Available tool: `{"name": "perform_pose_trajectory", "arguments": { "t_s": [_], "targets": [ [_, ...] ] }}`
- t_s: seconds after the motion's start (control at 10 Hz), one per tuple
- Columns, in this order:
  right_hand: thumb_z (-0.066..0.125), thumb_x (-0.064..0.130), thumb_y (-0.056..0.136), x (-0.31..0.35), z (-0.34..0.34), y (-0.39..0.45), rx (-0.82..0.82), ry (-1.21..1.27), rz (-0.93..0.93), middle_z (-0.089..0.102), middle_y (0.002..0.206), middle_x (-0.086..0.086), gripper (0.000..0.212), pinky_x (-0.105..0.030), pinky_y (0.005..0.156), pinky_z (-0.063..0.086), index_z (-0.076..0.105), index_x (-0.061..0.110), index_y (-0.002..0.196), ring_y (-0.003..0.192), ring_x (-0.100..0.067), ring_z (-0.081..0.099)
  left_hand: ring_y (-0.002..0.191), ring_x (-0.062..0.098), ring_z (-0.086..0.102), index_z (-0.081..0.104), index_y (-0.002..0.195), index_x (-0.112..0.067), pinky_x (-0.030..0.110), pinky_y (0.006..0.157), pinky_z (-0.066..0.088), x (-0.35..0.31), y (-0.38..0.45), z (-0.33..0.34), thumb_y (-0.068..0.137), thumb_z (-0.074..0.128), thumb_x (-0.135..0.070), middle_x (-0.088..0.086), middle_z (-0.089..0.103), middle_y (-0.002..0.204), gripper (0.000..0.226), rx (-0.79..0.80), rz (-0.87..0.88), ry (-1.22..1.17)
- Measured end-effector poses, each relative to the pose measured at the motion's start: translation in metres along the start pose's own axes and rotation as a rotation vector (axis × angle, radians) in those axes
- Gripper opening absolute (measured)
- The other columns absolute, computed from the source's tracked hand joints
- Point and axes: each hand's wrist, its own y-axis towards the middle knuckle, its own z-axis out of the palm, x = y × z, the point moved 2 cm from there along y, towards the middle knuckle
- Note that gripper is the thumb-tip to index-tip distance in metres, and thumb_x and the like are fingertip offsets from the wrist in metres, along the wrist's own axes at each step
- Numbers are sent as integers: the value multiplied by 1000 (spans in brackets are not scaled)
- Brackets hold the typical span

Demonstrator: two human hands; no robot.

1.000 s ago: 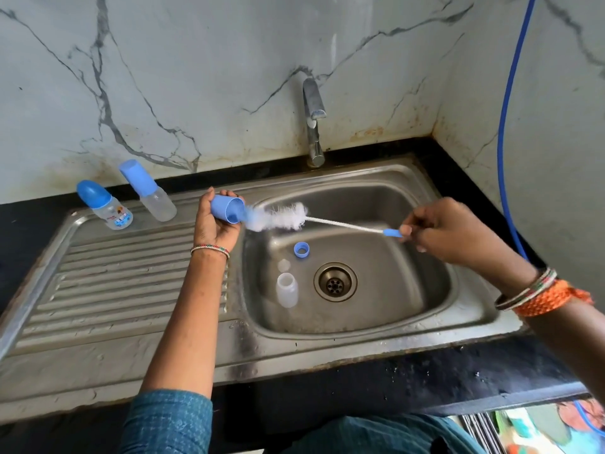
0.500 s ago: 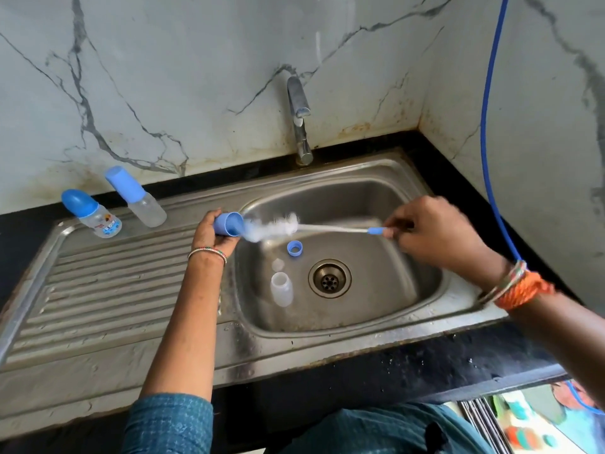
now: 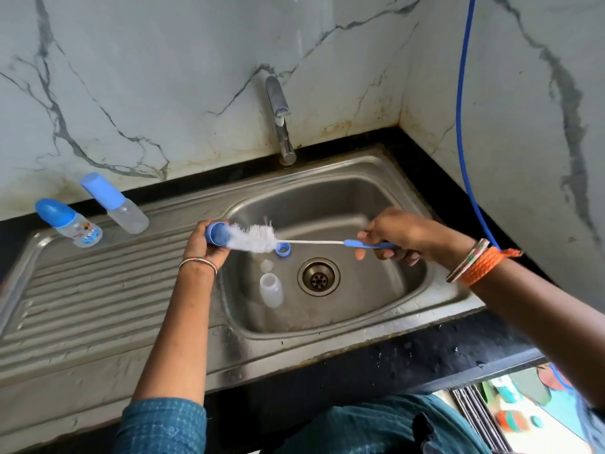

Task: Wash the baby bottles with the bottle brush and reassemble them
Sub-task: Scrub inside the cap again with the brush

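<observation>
Your left hand [image 3: 204, 245] has its fingers curled round a blue bottle cap [image 3: 216, 233], held sideways over the left edge of the basin with its open mouth facing right; the fingertips are hidden behind the cap, so only the thumb side and palm show. The white bristle head of the bottle brush [image 3: 253, 238] sits partly inside that mouth, and its tip is lost within the cap. Your right hand [image 3: 397, 235] pinches the blue brush handle [image 3: 370, 245], with the thumb below it and the fingers wrapped over it, the far end of the handle covered by the hand. Bristles are slightly blurred.

Down in the sink [image 3: 386, 290], a blue collar ring [image 3: 283, 249] lies half hidden behind the bristles, a small clear teat [image 3: 266, 265] is faint and hard to read, and an open clear bottle [image 3: 271, 289] lies just left of the drain [image 3: 318, 276]. On the drainboard, two capped bottles stand near the wall: the printed bottle [image 3: 70, 223] and the plain bottle [image 3: 116, 204]. The tap [image 3: 279, 116] rises behind.
</observation>
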Motion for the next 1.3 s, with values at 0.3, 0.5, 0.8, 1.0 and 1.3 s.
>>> {"name": "perform_pose_trajectory", "arguments": {
  "t_s": [0.3,0.5,0.8,1.0,1.3],
  "targets": [
    [50,9,77,3,2,2,-698,-1069,-864,65,77,1,41,-28,55,42,73,21,108,70,-26,61,79,21,59,51,84,-8,34,78,50,-6,6,-7,92,53,-26,9,59,85,19,-67,-36,-37],
    [40,14,100,3,12,3,285,353,74,43,56,2,32,-15,32,21,71,10,92,34,-3,26,63,17,57,51,76,-9,26,57,55,-8,-3,-2,85,56,-25,6,59,62,19,23,-2,-108],
    [52,6,76,10,17,-12,-682,-964,-738,63,70,0,38,-28,54,41,74,22,103,61,-27,59,73,21,60,51,80,-7,29,56,57,-4,-1,-6,93,48,-18,10,60,81,18,-38,-42,26],
    [47,19,99,-7,13,3,147,227,38,45,53,1,27,-21,42,30,73,11,96,41,-13,35,68,19,59,53,77,-8,29,66,55,-6,-2,-10,92,51,-29,7,62,66,25,48,5,-63],
    [63,2,76,-15,15,7,-670,-650,-462,68,70,5,32,-21,51,32,77,25,95,62,-23,62,112,33,58,58,96,-9,53,95,44,3,-10,-12,86,65,-22,16,63,105,17,122,-30,-36]
  ]
}}
